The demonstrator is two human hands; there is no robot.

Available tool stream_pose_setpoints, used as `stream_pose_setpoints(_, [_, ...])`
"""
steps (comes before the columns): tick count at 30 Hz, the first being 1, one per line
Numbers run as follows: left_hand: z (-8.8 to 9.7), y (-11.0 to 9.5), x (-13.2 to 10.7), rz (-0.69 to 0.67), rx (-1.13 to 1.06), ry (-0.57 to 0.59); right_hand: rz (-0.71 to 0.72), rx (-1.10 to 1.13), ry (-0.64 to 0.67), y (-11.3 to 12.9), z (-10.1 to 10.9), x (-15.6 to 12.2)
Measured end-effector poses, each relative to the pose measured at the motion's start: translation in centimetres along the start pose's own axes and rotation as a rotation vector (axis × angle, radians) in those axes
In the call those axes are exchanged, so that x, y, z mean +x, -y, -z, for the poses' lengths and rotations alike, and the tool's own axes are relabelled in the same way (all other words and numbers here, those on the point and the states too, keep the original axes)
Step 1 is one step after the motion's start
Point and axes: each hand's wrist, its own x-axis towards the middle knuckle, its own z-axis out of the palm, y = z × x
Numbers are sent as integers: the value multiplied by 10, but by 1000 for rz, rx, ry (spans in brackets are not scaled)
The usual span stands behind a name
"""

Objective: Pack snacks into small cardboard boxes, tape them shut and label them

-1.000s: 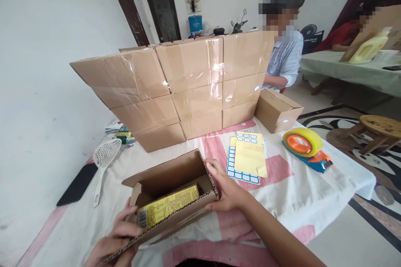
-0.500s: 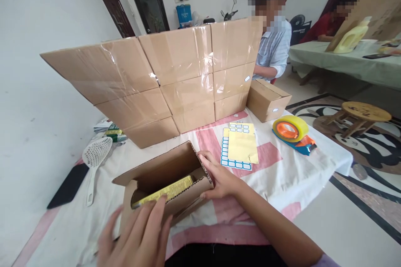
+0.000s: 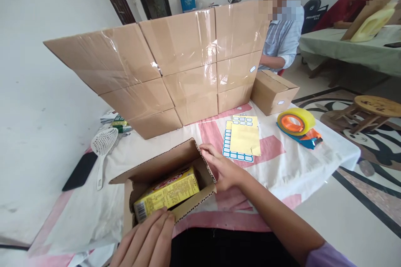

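Observation:
An open brown cardboard box lies on the cloth-covered table in front of me. Inside it sits a yellow packet with a barcode at its left end. My right hand grips the box's right end, fingers curled over the corrugated edge. The flat fingers of my left hand press on the near wall of the box, their tips touching the yellow packet.
A wall of taped cardboard boxes stands behind, with a single box at its right. Label sheets, a tape dispenser, a white slotted scoop and a black phone lie around. Two people sit beyond.
The box has tilted toward me, so more of the yellow packet shows. My left hand slid lower along the near wall. The view shifted slightly.

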Motion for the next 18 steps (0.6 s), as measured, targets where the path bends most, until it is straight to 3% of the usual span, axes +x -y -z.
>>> stream_pose_setpoints(5, [-10, -4, -4, -22, 70, -51, -160, 29, 32, 11, 3, 5])
stream_pose_setpoints(11, [-16, -5, -2, 26, 69, -49, -40, -33, -36, 15, 0, 4])
stream_pose_setpoints(18, [-5, -1, 9, 108, 196, -155, -101, -86, 96, 31, 22, 18])
